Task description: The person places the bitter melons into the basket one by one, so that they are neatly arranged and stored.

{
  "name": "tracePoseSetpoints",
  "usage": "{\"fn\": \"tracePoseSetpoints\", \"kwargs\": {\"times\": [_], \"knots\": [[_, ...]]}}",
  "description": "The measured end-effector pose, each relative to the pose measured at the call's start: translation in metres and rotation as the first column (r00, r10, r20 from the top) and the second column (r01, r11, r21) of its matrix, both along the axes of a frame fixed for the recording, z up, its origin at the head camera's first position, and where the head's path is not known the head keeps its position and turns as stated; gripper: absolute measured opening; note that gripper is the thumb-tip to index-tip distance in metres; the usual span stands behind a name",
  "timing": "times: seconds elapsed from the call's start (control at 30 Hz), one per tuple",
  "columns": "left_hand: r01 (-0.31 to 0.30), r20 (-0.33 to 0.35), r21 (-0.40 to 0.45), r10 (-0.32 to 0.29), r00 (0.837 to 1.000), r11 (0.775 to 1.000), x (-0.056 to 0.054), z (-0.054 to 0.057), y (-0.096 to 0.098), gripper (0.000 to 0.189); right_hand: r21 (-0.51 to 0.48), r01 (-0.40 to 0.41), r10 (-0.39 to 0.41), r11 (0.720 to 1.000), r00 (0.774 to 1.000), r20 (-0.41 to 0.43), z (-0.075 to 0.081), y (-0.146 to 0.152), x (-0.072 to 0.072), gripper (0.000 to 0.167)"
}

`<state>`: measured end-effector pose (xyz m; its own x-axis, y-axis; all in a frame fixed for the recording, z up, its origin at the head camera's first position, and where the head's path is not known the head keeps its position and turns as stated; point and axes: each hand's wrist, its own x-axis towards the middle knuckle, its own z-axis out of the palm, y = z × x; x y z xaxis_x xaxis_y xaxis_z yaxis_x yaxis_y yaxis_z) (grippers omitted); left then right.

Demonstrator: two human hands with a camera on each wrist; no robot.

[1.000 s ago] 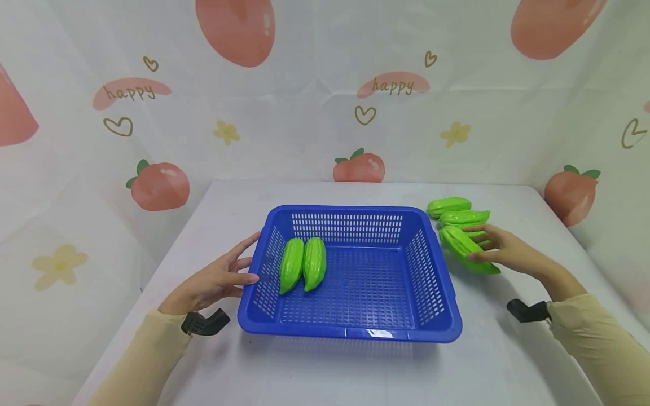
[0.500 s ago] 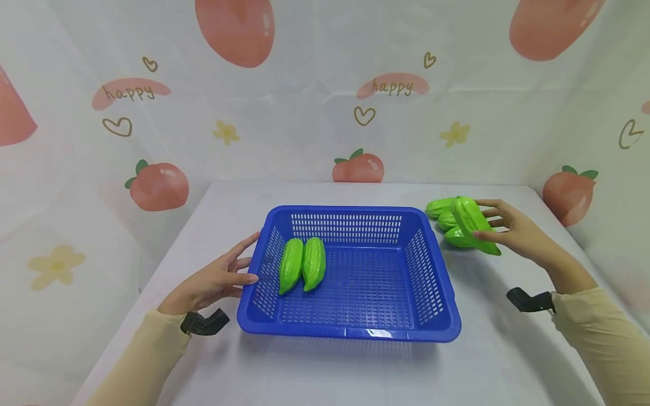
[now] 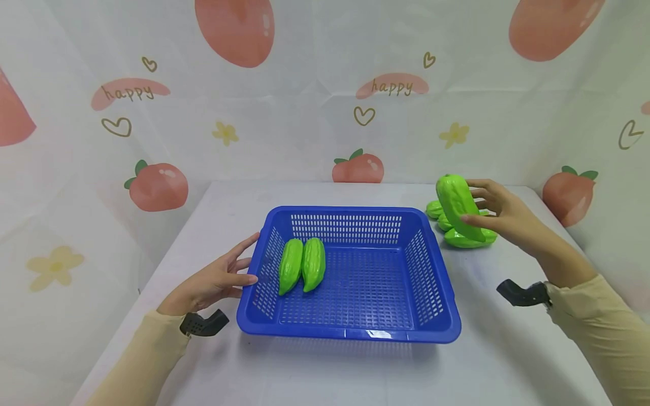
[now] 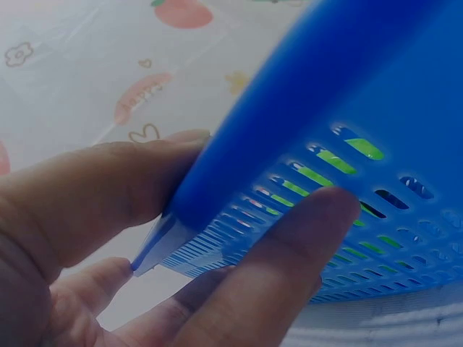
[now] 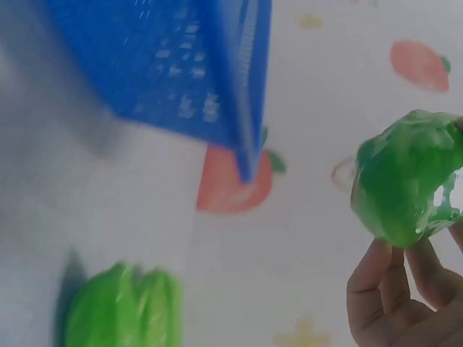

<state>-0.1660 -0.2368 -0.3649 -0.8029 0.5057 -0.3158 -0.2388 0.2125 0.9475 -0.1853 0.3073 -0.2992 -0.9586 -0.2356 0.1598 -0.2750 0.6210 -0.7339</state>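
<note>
In the head view, my right hand (image 3: 510, 217) holds a glossy, ridged green bitter melon (image 3: 453, 197) between thumb and fingers, raised above the back right of the table. Its tapered end points down toward me. Below it lie 3 more bitter melons (image 3: 468, 239), partly covered by the held one. My left hand (image 3: 215, 282) grips the left rim of a blue plastic basket (image 3: 350, 335). The left wrist view has that rim (image 4: 246, 137) between its digits, with one fingertip on the slotted outer wall. Two bitter melons (image 3: 314, 264) lie side by side at the basket's left.
The basket stands mid-table on a white tabletop (image 3: 325, 375). A printed cloth backdrop (image 3: 315, 113) rises behind and at both sides. The basket's right wall (image 3: 425, 276) stands between its inside and the melons on the right.
My right hand has lifted one bitter melon off the table beside the others, raising it up and slightly left. My left hand and the basket have stayed put.
</note>
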Motion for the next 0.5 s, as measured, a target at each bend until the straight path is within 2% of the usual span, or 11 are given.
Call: {"fn": "tracePoseSetpoints", "kwargs": {"times": [0.1,0.23,0.37,0.5], "knots": [[-0.007,0.007,-0.003,0.007,1.000,1.000,0.000,0.000,0.000,0.095,-0.023,-0.030,0.030,0.999,0.999,0.016,0.009,-0.013,0.002,0.067],[-0.012,0.008,-0.008,0.012,1.000,1.000,0.000,-0.001,0.000,0.095,-0.104,-0.109,0.114,0.989,0.993,0.038,0.020,-0.030,0.003,0.072],[-0.016,0.008,-0.009,0.016,1.000,1.000,-0.001,-0.002,0.000,0.095,-0.194,-0.207,0.226,0.959,0.971,0.078,0.027,-0.044,0.001,0.078],[-0.020,0.012,-0.012,0.020,1.000,1.000,-0.001,-0.003,0.000,0.095,-0.215,-0.247,0.278,0.945,0.952,0.129,0.030,-0.056,-0.001,0.079]]}}
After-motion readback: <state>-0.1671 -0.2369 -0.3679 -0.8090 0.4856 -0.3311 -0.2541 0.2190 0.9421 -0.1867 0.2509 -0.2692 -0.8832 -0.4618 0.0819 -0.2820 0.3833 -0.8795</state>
